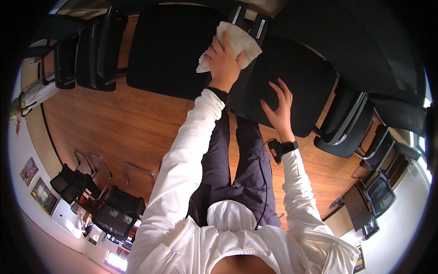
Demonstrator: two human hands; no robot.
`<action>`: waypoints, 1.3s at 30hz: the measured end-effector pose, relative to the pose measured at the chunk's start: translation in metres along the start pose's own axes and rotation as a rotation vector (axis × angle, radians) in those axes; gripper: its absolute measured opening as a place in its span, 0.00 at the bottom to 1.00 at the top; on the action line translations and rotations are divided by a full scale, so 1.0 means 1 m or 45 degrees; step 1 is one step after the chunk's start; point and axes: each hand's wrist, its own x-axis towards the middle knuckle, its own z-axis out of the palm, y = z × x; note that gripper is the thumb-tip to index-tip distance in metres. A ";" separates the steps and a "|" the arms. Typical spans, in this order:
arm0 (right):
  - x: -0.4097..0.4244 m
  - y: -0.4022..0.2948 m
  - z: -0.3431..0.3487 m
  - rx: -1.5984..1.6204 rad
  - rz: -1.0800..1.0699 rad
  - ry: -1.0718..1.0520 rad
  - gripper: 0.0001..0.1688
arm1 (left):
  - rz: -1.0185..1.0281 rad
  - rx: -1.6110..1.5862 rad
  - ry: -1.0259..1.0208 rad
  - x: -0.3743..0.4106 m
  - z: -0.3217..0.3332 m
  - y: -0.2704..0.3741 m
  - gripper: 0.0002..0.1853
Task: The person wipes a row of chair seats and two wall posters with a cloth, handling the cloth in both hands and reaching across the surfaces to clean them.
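My left hand (pixel 224 66) has a folded whitish cloth (pixel 245 42) under its palm and spread fingers. The cloth lies over the black armrests of two chairs that stand side by side, covering part of them. Beyond it show the left armrest (pixel 238 14) and the right armrest (pixel 261 29), each with a pale strip on top. Over the black seat of the right chair (pixel 304 82), my right hand (pixel 281 109) holds nothing, its fingers apart and bent. Left of the cloth is the other black chair seat (pixel 167 51).
More black chairs line up at the left (pixel 90 54) and at the right (pixel 345 120). Mesh-backed chairs (pixel 118 212) stand at the lower left, near a white wall with framed pictures (pixel 43 194). Underfoot is a wood-plank floor (pixel 137 116). A dark cable (pixel 261 185) hangs along my leg.
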 end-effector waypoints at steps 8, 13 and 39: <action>-0.015 0.013 -0.015 0.193 0.167 0.004 0.21 | -0.221 -0.658 -0.361 0.069 0.027 -0.038 0.40; -0.011 0.005 -0.004 0.319 0.127 -0.030 0.17 | -0.242 -1.164 -0.557 0.105 0.043 -0.060 0.42; -0.055 0.010 0.040 0.390 0.652 -0.010 0.28 | -0.241 -0.839 -0.326 -0.120 -0.023 -0.073 0.36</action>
